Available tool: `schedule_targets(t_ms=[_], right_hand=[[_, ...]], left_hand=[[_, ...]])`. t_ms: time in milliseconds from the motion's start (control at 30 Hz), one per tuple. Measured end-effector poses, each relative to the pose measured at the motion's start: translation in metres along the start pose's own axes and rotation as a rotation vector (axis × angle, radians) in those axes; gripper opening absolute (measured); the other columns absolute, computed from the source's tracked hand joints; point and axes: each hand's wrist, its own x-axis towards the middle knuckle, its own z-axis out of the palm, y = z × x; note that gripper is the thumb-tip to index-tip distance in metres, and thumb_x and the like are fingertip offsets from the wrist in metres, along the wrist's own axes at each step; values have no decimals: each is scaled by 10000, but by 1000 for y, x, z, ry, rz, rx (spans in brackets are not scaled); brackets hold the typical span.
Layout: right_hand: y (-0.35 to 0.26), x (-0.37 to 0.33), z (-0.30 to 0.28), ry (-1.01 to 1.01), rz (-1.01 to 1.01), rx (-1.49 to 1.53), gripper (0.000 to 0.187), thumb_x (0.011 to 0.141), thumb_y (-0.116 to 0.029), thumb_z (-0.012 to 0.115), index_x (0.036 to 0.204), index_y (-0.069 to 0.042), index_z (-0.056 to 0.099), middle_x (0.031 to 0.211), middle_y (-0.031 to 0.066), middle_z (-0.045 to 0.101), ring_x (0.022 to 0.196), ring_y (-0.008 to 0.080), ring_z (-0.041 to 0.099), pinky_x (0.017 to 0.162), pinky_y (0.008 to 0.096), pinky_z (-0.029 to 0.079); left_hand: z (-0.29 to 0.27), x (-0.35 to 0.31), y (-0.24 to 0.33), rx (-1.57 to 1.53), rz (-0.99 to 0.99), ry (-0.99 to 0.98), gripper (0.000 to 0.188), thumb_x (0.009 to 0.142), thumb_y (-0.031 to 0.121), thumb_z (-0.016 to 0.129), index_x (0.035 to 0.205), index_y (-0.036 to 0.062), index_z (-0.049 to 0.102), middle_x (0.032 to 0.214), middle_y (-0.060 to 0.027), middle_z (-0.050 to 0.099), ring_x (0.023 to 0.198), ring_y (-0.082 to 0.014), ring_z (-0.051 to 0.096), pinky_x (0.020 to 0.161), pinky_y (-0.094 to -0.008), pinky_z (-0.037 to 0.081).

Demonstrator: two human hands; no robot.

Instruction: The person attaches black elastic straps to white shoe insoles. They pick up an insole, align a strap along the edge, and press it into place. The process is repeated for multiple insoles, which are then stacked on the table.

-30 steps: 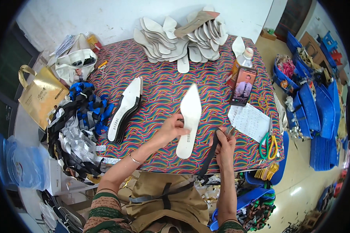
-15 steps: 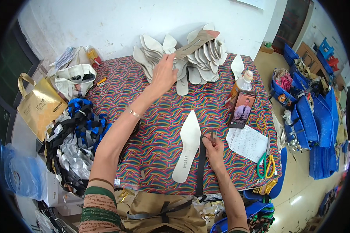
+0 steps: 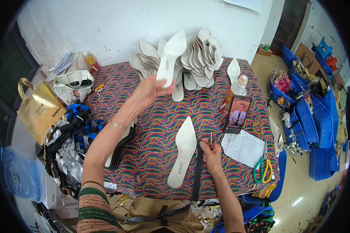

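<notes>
My left hand (image 3: 147, 91) is raised in front of the piled insoles (image 3: 200, 64) and pinches a pale insole (image 3: 172, 52) by its narrow heel end, pointed toe up. Closed at the right of the table, my right hand (image 3: 212, 157) grips a black strap (image 3: 197, 174) between thumb and fingers. The strap hangs down toward the table's front edge. A small tool with a metal tip (image 3: 211, 139) also sticks up from that hand; its handle is mostly hidden. One white pointed insole (image 3: 186, 141) lies flat on the tabletop just left of the strap.
A phone (image 3: 237, 114) leans on a bottle (image 3: 238, 87). Right of my hand lie a paper sheet (image 3: 243, 147) and scissors (image 3: 263, 169). A dark-edged stack (image 3: 122, 143) sits under my left forearm, beside heaped straps (image 3: 72, 143). Blue bins (image 3: 305, 116) stand on the floor.
My left hand has drawn back slightly from the pile; the insole in it has turned from its brownish side, pointing right, to its pale side, pointing up. The right hand keeps its grip.
</notes>
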Motion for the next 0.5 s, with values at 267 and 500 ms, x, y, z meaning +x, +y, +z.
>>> schedule_targets(t_ms=[267,500], right_hand=[[-7,-3,5,1,5,74,71,919,-142,632,956,-87,606,579,-89,475,399,-14,305,357,184,184],[-3,-1,1,-20,-19,64,52,928,-117,611,962,-80,599,580,-79,495,396,-9,305,354,186,183]], left_hand=[[12,-136,-21,-15,-161,84,338,933,52,544,1250,-62,527,1200,-160,611,1005,-221,630,902,-321,503],[-35,-73,-22,-229,78,356,286,924,-14,526,1198,-85,490,1130,-159,598,999,-267,622,837,-314,541]])
